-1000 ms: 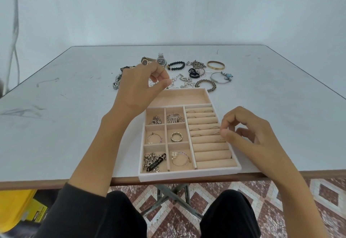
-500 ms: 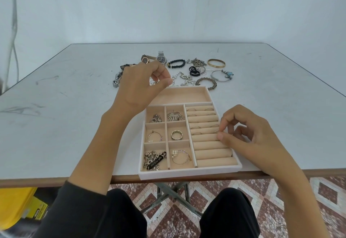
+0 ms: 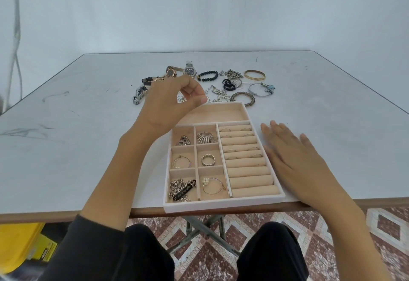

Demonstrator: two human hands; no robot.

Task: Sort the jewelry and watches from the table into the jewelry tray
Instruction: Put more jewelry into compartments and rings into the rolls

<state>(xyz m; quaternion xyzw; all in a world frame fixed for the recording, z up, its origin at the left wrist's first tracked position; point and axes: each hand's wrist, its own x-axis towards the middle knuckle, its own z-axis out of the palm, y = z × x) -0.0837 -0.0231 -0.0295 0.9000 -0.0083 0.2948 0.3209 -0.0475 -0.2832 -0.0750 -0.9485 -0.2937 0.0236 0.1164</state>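
Left hand (image 3: pixel 172 105) above tray's (image 3: pixel 221 205) far edge — fingers curled, maybe pinching something small, cannot tell. Right hand (image 3: pixel 294 156) flat, fingers straight, beside tray.

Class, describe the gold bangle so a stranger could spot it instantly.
Start at the white table, then look beyond the jewelry tray to the loose pile. At its far right end lies the gold bangle: a plain gold band, unlike the blue-beaded silver hoop nearer the tray.

tray (image 3: pixel 221 203) beige, white rim; table (image 3: pixel 88 148) white; floor (image 3: pixel 387 225) red-white geometric; bin (image 3: pixel 17 243) yellow
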